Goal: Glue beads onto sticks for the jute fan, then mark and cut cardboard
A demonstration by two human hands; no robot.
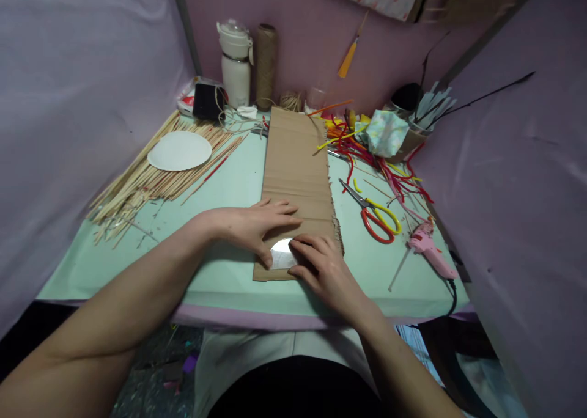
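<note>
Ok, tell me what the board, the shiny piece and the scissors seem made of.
Board: likely corrugated cardboard, matte brown, with cross creases and a ragged right edge.
Shiny piece: mirror-like and glossy from its bright reflection; glass or plastic, can't tell.
Scissors: grey, apparently metal blades; smooth red and yellow handles, probably plastic.

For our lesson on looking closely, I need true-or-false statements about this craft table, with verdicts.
1. The left hand rests on the cardboard strip. True.
2. The pink hot-glue gun lies to the right of the scissors. True.
3. The scissors lie on the cardboard strip. False: they lie beside it, on its right.
4. The white paper plate rests on thin wooden sticks. True.
5. The left hand holds the hot-glue gun. False: its thumb is at a shiny, curved-edged piece, which the right hand also touches.
</note>
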